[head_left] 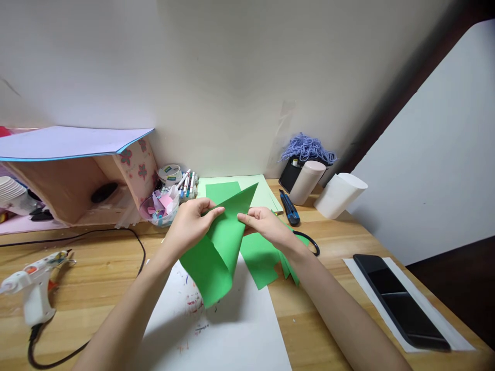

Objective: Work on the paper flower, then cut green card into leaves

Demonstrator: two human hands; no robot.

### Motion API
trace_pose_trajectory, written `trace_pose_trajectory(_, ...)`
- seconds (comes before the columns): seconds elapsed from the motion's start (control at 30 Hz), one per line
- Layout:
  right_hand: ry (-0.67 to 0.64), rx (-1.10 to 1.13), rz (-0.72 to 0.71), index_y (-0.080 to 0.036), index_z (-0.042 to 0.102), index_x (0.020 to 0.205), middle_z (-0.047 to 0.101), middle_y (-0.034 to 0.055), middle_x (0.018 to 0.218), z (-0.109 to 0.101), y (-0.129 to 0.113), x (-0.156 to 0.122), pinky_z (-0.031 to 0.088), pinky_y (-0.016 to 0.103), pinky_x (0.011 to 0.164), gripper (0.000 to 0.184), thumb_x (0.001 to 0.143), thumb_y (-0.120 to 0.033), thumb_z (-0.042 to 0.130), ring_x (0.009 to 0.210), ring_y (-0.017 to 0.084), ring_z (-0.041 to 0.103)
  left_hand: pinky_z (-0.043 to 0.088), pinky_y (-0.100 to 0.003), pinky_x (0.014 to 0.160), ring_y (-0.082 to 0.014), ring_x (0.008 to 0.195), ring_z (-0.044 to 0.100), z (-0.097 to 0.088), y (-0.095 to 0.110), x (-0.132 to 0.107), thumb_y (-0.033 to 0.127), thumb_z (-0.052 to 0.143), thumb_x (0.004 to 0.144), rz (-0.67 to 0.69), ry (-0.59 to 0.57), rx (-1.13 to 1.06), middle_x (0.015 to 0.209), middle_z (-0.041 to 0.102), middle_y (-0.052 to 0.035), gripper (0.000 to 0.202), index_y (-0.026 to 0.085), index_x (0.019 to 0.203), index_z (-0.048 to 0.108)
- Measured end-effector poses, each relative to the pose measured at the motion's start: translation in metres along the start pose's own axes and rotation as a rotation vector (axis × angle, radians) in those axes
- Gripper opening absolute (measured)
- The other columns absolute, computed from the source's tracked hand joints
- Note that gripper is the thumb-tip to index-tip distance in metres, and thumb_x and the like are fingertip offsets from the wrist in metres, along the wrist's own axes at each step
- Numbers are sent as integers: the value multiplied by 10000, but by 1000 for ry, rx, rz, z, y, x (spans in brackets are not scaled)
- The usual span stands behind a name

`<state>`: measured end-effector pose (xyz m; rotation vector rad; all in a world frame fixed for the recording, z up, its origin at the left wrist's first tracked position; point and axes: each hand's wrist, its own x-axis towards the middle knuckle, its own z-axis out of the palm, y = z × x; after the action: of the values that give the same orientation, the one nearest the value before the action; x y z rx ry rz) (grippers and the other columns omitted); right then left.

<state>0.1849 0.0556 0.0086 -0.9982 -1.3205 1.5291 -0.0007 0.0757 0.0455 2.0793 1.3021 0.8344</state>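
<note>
Above the white sheet on the desk, I am holding a folded piece of green paper up off the surface, its point tipping toward the wall. My left hand is pinching the upper left edge, fingers closed on the paper, while my right hand is gripping the fold from the other side, thumb and fingers pressed together on it. Holding it lifted this way seems to be keeping the crease lined up between both hands.

Under my right wrist, more green pieces are lying flat, partly over black scissors. Behind them a pale green sheet is resting against the wall's foot. A blue-and-black cutter knife is lying just beside it, near two white tubes and a black pot topped with purple yarn. Felt pens and a bowl of paper scraps are sitting to the left. A glue gun is resting far left, and a dark phone far right. The tape roll is carrying a label too small for me to read.
</note>
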Motion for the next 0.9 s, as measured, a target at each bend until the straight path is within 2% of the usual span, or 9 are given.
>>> trace_pose_trajectory(0.17,-35,-9,-6,-123,624,753,675,27,706,3,2,-1,516,263,691,316,713,-436,630,676,128,637,244,-218,458,-91,487,325,1,-5,3,432,496,761,-22,20,-58,515,366,48,320,165,586,476)
trace_pose_trajectory(0.47,-33,-23,67,-117,616,669,661,15,651,12,-3,-4,506,263,679,322,666,-436,665,651,128,626,245,-208,450,-86,485,346,0,-12,8,440,519,744,-50,41,-152,524,393,43,330,161,574,476)
trace_pose_trajectory(0.63,-74,-24,82,-122,608,668,650,11,647,13,2,-3,503,259,671,331,645,-445,676,643,125,616,230,-200,432,-79,471,330,0,-18,11,458,545,722,-85,78,-202,520,393,41,336,149,595,507)
trace_pose_trajectory(0.9,-80,16,80,-122,590,679,629,2,641,22,11,-1,486,247,630,301,688,-416,653,609,111,598,217,-182,415,-69,457,328,-9,-20,12,474,569,698,-128,101,-284,518,404,37,351,141,600,517)
